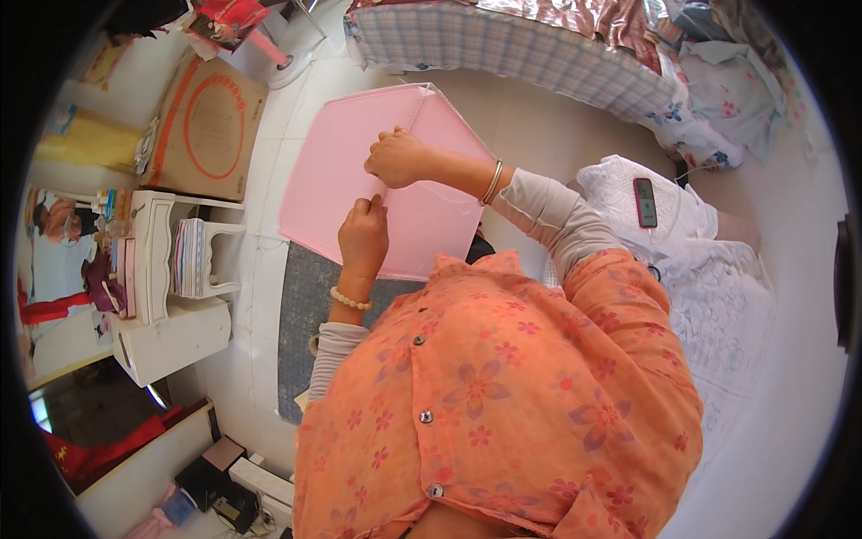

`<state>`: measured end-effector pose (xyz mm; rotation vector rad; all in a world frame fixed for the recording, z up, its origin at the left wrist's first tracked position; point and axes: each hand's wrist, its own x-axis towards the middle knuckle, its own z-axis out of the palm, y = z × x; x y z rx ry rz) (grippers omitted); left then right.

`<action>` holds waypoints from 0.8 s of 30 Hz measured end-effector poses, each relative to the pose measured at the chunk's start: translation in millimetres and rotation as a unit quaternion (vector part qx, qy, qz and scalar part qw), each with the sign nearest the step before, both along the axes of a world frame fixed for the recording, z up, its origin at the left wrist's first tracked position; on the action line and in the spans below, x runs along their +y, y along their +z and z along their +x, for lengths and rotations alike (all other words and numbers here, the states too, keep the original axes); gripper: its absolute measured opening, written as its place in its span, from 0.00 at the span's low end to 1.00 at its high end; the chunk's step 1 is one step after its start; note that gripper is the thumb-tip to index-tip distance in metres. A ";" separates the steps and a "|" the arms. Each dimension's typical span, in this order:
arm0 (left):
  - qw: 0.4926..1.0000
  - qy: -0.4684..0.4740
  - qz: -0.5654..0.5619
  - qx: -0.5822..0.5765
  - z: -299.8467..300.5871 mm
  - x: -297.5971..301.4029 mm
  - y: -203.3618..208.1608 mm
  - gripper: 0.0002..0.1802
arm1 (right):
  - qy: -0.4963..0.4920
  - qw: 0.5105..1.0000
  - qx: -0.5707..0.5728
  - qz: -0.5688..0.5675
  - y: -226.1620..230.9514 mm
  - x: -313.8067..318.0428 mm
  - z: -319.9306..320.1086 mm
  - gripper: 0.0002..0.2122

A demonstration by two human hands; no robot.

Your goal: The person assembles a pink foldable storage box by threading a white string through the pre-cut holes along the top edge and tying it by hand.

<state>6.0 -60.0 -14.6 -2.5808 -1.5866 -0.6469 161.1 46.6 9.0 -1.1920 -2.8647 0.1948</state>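
Observation:
A large pink panelled piece (pixel 337 166), like a soft-sided box or cover, lies before me, with a stitched line running down it from its far corner. My right hand (pixel 400 157), with bangles at the wrist, is closed over this line. Just nearer and to the left, my left hand (pixel 364 235), wearing a bead bracelet, is closed in a pinch against the pink surface. What either hand's fingers hold is hidden or too small to make out.
A dark grey mat (pixel 301 310) lies below the pink piece. At left stand a cardboard box (pixel 211 130) and a white cabinet (pixel 184 337). A bed with a checked skirt (pixel 503 54) runs along the far side. On white bedding at right rests a phone (pixel 645 203).

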 end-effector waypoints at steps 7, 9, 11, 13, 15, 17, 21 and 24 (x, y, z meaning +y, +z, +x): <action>0.999 0.025 -0.008 0.024 -20.2 20.6 4.6 0.09 | -0.108 0.806 0.522 -0.256 12.0 17.2 -25.3 0.05; 0.999 0.028 -0.003 0.027 -26.8 23.9 5.6 0.09 | -0.128 0.729 0.546 -0.392 26.0 19.1 -9.8 0.06; 1.000 0.025 0.018 0.003 -34.0 25.7 6.6 0.09 | -0.098 0.727 0.567 -0.375 49.4 24.8 32.4 0.06; 0.999 0.026 0.025 -0.015 -40.5 28.1 6.2 0.08 | -0.113 0.803 0.535 -0.235 83.5 31.7 116.0 0.09; 0.999 0.030 0.023 -0.020 -50.4 31.5 7.6 0.08 | -0.187 0.843 0.498 -0.085 129.8 41.8 227.5 0.10; 0.999 0.044 0.009 -0.010 -57.6 36.8 9.3 0.08 | -0.217 0.893 0.369 0.137 176.8 49.0 347.2 0.11; 0.999 0.038 0.008 -0.022 -58.7 48.0 8.7 0.07 | -0.288 0.809 0.026 0.511 205.4 35.9 509.4 0.09; 0.999 0.030 0.008 -0.031 -52.3 48.1 6.0 0.08 | -0.400 0.728 0.088 0.550 162.4 21.4 493.5 0.07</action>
